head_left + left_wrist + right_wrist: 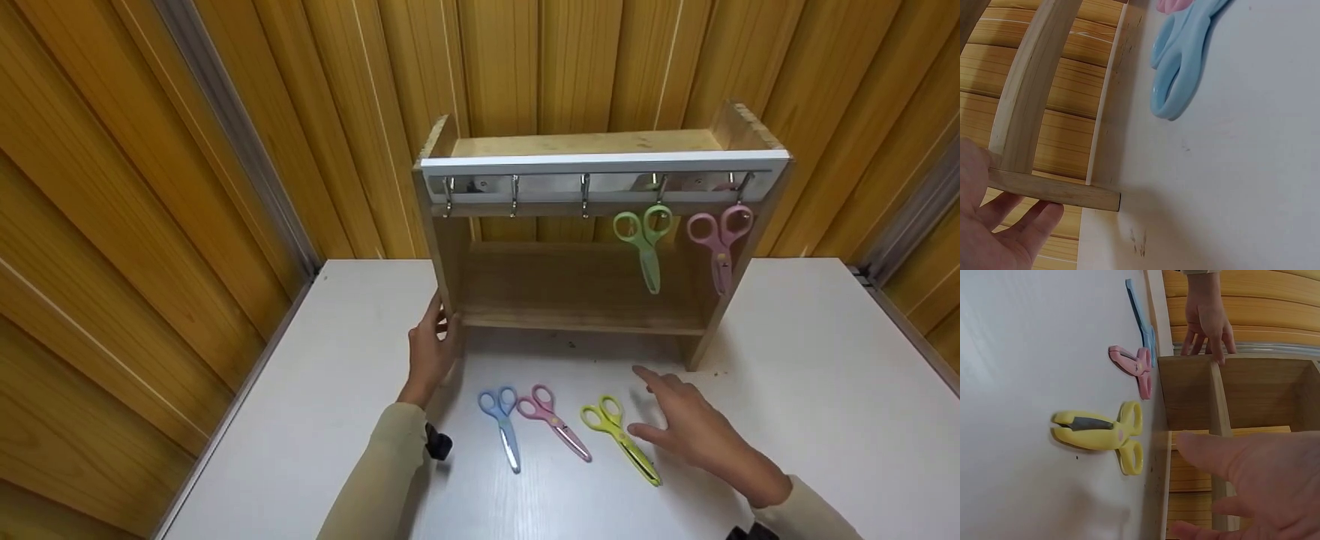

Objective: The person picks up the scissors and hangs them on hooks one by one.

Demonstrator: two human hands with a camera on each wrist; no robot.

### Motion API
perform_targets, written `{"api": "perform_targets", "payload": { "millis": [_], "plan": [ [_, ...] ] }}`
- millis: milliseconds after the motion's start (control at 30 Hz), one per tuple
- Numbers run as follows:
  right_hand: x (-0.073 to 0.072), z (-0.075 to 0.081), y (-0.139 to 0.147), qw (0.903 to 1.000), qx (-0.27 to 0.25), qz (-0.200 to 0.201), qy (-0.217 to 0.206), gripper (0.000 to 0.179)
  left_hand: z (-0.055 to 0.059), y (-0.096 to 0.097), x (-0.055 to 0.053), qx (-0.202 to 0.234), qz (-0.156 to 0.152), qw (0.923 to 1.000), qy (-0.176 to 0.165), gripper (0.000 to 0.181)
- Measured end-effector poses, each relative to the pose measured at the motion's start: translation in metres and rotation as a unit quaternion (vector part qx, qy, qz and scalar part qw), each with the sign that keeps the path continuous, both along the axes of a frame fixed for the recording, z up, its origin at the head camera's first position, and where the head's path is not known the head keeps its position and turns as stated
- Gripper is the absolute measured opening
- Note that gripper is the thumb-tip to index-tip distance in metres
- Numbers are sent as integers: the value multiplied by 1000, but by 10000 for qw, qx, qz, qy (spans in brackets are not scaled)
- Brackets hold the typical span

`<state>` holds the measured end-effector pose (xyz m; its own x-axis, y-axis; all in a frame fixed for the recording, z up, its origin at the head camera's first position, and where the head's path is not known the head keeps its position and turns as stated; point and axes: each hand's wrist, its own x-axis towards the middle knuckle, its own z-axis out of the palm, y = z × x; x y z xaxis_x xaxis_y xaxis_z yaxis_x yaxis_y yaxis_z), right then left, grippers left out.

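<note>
My left hand (433,349) grips the lower left side panel of a wooden rack (577,319); in the left wrist view its fingers (1039,225) lie along the panel's outer face. Over the table, right of the yellow scissors (619,439), hovers my right hand (694,420), fingers spread and holding nothing. Pink scissors (553,421) and blue scissors (501,427) lie further left, handles toward the rack. Green scissors (646,244) and another pink pair (720,244) hang by their handles from the rack's right-hand hooks.
A metal strip (547,187) with several hooks runs across the rack's upper front; the hooks at left and middle hold nothing. The rack stands toward the back of a white table (315,420). Wood-patterned walls (570,67) rise behind and at the sides.
</note>
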<state>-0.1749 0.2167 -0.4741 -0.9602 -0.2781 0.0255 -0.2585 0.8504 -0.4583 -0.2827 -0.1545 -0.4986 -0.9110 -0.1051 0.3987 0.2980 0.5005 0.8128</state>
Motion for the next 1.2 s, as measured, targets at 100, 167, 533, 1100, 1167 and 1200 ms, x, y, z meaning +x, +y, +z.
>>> {"api": "perform_targets", "payload": {
  "millis": [100, 167, 533, 1100, 1167, 1200],
  "plan": [
    [4, -4, -1, 9998, 89, 42, -162, 86, 0, 0, 0, -53, 4, 10000, 51, 62],
    [8, -7, -2, 9997, 109, 46, -224, 85, 0, 0, 0, -106, 34, 9999, 27, 62],
    [17, -19, -5, 9975, 382, 39, -599, 81, 1, 0, -1, -161, 125, 9998, -77, 61],
    [20, -27, 3, 9995, 190, 43, -238, 30, 0, 0, -1, -82, 42, 9999, 112, 62],
    [19, -28, 3, 9996, 116, 17, -241, 26, 0, 0, -1, -88, 52, 9999, 70, 63],
    [18, -28, 2, 9997, 86, -1, -244, 25, 0, 0, -1, -94, 58, 9999, 33, 63]
  ]
}}
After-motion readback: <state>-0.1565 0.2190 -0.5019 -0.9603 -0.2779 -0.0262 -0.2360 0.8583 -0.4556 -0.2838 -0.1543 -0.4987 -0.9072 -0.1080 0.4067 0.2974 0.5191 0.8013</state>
